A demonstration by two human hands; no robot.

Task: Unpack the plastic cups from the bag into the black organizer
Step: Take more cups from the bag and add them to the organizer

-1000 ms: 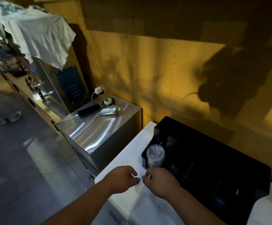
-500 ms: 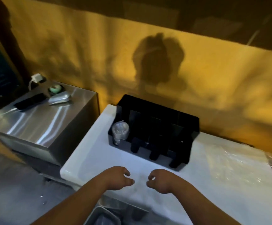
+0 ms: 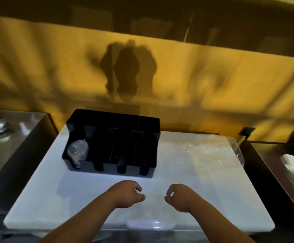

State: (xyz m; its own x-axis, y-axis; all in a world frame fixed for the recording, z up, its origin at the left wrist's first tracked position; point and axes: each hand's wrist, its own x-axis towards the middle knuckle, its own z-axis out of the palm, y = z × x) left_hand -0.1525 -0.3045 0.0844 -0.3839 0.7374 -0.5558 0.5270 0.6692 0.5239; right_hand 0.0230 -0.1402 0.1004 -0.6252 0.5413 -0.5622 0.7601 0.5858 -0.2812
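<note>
Grip: left hand (image 3: 127,193), right hand (image 3: 179,195) empty (loosely curled) | bag (image 3: 213,151) blurred

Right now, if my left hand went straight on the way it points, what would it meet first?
Probably the front right corner of the black organizer. The left hand aims forward and rightward over bare white tabletop; it might just slip past that corner.

place: café-style service counter | cues: black organizer (image 3: 114,118) holding plastic cups (image 3: 77,151), stainless-steel unit (image 3: 11,149)
</note>
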